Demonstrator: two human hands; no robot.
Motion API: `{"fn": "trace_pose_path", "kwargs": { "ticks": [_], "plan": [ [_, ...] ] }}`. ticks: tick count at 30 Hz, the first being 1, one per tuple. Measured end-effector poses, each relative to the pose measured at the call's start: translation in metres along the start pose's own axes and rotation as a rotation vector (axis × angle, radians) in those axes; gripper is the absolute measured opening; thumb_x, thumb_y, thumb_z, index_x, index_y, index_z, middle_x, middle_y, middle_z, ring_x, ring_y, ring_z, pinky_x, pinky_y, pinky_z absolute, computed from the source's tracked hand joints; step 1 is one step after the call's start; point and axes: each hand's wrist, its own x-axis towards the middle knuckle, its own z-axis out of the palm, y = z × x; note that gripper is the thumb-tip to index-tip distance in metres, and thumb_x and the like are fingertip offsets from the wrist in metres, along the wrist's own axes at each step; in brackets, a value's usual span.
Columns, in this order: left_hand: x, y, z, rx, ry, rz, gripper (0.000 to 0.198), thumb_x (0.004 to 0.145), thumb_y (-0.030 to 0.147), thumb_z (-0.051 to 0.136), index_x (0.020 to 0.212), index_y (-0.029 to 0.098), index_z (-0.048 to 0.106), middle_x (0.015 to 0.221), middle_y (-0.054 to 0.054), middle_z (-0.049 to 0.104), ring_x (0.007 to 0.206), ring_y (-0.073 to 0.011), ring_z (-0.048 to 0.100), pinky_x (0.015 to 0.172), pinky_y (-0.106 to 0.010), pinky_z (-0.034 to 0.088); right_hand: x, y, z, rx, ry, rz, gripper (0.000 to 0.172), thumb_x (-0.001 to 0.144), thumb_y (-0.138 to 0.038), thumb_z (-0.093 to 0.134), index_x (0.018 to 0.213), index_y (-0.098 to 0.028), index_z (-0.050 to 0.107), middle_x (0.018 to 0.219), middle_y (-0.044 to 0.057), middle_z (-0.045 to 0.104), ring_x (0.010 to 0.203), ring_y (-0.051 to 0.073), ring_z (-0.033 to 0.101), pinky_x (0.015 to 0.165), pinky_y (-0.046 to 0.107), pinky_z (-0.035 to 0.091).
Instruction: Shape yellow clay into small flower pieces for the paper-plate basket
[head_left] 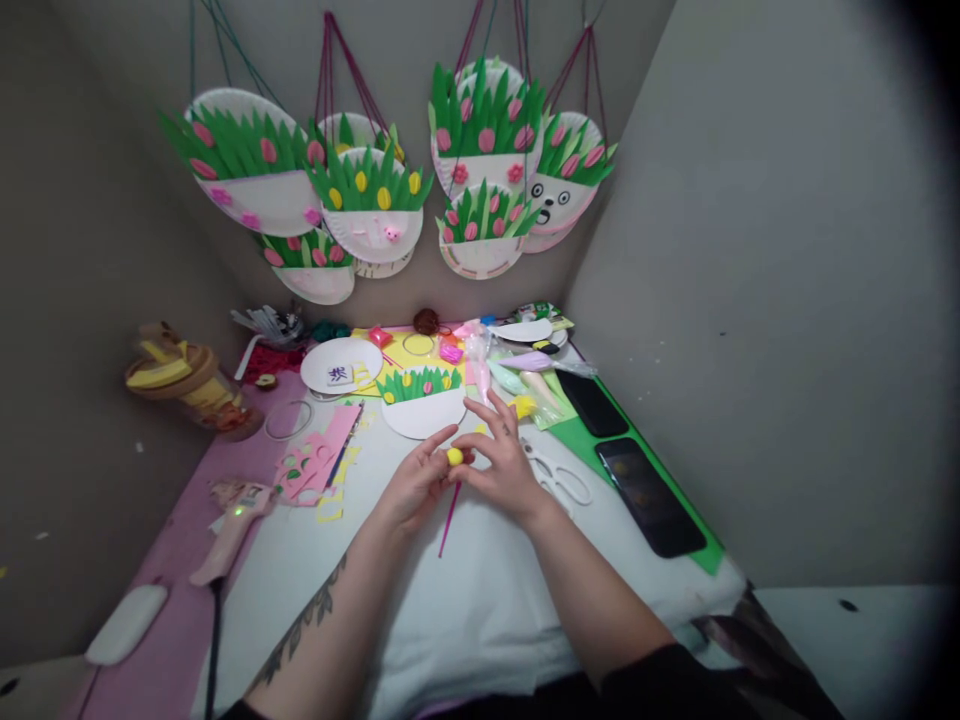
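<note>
Over the middle of the white table [480, 590], my left hand [412, 485] and my right hand [499, 465] meet fingertip to fingertip. Both pinch a small yellow ball [454, 456] fixed to the top of a thin pink stick [448, 520], which slants down toward me. My right hand's other fingers spread upward. Just beyond the hands lies a half paper plate [424, 405] with green paper grass and yellow buds.
White scissors [559, 480] lie right of my right hand, with two dark phones [649, 495] on green paper. A pink glue gun [229, 530] rests at left beside pink and yellow paper scraps [315, 465]. Decorated paper plates [375, 190] hang on the back wall.
</note>
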Motion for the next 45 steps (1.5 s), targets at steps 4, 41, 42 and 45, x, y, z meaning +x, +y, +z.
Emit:
{"fn": "trace_pose_path", "kwargs": {
  "ticks": [4,41,42,45],
  "plan": [
    [0.002,-0.001,-0.001,0.015,0.019,0.016,0.055,0.075,0.034,0.071,0.123,0.015,0.055,0.092,-0.008,0.07,0.087,-0.0158,0.065,0.077,-0.024,0.048,0.0,-0.001,0.001,0.019,0.002,-0.018,0.026,0.075,-0.036,0.068,0.099,-0.028,0.067,0.14,0.005,0.045,0.14,0.031,0.019,0.11,0.061,0.012],
    [-0.001,-0.003,0.024,-0.421,0.309,0.269,0.065,0.088,0.062,0.022,0.141,0.025,0.025,0.135,-0.019,0.051,0.117,-0.0274,0.057,0.097,-0.05,0.042,0.003,-0.046,0.045,0.189,-0.077,0.15,0.094,0.074,-0.077,-0.007,0.149,-0.022,0.002,0.157,0.009,0.005,0.142,0.034,-0.008,0.108,0.066,0.009],
    [-0.004,-0.004,0.027,-0.384,0.299,0.327,0.067,0.087,0.063,0.02,0.143,0.026,0.022,0.135,-0.018,0.05,0.119,-0.0272,0.055,0.1,-0.05,0.039,0.003,-0.053,0.048,0.19,-0.063,0.14,0.093,0.074,-0.077,-0.007,0.149,-0.021,-0.003,0.157,0.009,0.002,0.142,0.034,-0.011,0.108,0.066,0.009],
    [-0.014,-0.01,0.031,-0.241,0.213,0.481,0.076,0.083,0.069,0.023,0.145,0.026,0.019,0.138,-0.017,0.048,0.127,-0.0273,0.047,0.107,-0.049,0.031,0.001,-0.068,0.052,0.198,0.021,0.138,0.085,0.084,-0.072,0.01,0.147,-0.02,-0.012,0.157,0.009,-0.007,0.142,0.032,-0.012,0.11,0.062,0.015]
  ]
}}
